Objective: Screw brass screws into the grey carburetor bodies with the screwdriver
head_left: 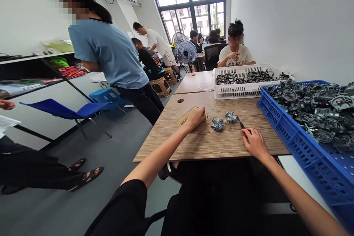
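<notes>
- Screwdriver (243, 128) with a red and black handle is held in the right hand (256, 142), its handle gripped under the fingers and its shaft pointed away across the table (163, 142).
- Its tip is set just beside the farther of 2 grey metal castings (217, 124) (231, 117); whether contact is made cannot be told.
- The castings are placed near each other on the wood-grained top, between the 2 hands.
- The left hand (196, 117) is held at the right end of a shallow yellowish tray (183, 119), with its fingers curled together; whether anything is pinched cannot be told.
- Small pieces are contained in the tray, and 2 small metal pieces (212, 108) (207, 116) are seen beyond the fingertips.
- Dark castings are held in a white basket (230, 92) at the far side.
- Many more are heaped in a blue crate (286, 132) at the right.
- A person in a white shirt (247, 58) is seated behind the basket.
</notes>
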`<state>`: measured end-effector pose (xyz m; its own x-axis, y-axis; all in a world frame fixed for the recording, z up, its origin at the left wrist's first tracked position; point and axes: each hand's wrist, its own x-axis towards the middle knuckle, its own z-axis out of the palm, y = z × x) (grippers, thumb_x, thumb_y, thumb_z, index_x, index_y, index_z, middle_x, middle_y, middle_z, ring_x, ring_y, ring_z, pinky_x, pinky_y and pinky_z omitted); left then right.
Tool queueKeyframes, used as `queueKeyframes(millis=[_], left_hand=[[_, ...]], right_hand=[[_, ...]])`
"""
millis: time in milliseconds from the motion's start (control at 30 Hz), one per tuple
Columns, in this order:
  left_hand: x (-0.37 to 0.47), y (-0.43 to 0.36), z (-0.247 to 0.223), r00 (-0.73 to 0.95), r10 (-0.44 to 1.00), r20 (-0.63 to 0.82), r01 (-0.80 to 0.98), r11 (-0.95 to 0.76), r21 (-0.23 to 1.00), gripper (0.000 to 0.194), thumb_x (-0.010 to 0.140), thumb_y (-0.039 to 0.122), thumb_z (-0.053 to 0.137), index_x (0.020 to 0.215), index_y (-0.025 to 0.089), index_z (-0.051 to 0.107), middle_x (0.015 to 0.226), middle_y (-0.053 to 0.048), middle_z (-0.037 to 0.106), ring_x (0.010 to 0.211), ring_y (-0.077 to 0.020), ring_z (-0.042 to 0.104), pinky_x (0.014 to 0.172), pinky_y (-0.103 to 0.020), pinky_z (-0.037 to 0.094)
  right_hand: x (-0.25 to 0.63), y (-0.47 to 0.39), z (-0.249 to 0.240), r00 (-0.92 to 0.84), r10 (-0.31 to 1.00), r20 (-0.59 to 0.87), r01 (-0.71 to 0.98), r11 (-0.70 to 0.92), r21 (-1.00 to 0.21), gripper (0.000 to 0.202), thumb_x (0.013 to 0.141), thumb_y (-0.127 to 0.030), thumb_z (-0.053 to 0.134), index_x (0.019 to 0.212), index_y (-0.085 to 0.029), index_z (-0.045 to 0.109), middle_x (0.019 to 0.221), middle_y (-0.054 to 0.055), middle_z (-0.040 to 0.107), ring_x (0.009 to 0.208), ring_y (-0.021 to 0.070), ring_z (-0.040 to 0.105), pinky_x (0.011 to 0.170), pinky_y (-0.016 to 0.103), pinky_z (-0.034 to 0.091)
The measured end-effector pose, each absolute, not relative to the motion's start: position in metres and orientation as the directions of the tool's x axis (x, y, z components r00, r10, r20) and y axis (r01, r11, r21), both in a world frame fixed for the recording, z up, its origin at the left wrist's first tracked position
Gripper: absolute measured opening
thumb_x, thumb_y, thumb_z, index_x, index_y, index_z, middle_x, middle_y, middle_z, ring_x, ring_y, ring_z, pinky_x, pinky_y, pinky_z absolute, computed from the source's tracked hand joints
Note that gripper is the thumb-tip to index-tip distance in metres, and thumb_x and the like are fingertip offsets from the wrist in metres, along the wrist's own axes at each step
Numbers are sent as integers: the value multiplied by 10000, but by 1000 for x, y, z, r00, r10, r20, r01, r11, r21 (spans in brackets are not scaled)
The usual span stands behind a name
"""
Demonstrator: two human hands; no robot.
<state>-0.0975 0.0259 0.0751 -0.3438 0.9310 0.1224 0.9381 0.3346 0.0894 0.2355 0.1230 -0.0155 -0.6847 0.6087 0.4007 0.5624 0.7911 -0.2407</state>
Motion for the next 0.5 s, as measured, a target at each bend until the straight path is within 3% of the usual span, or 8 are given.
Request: queueKeyframes(millis=[167,333,500], left_hand=[[-61,32,82,-231,965,121,969,216,123,207,1044,208,406,1153,170,576,1023,-107,724,888,-214,704,736,-271,471],[-50,37,77,16,995,96,978,-36,207,178,1000,217,494,1003,195,671,1039,-74,704,934,-189,685,795,-250,492],[-48,44,70,103,995,3,982,-102,158,214,961,182,520,966,202,733,995,-71,698,926,-195,691,780,-250,506]], right_hand=[[235,121,-15,-686,617,385,570,785,-242,351,984,-274,463,1297,-238,618,1280,123,645,1153,283,576,931,413,444],[235,119,-13,-683,630,370,583,775,-244,351,991,-266,462,1299,-221,625,1284,130,649,1143,281,583,935,408,441],[235,118,-12,-685,630,366,583,775,-243,348,988,-261,474,1297,-228,630,1272,129,652,1129,280,583,916,401,442]])
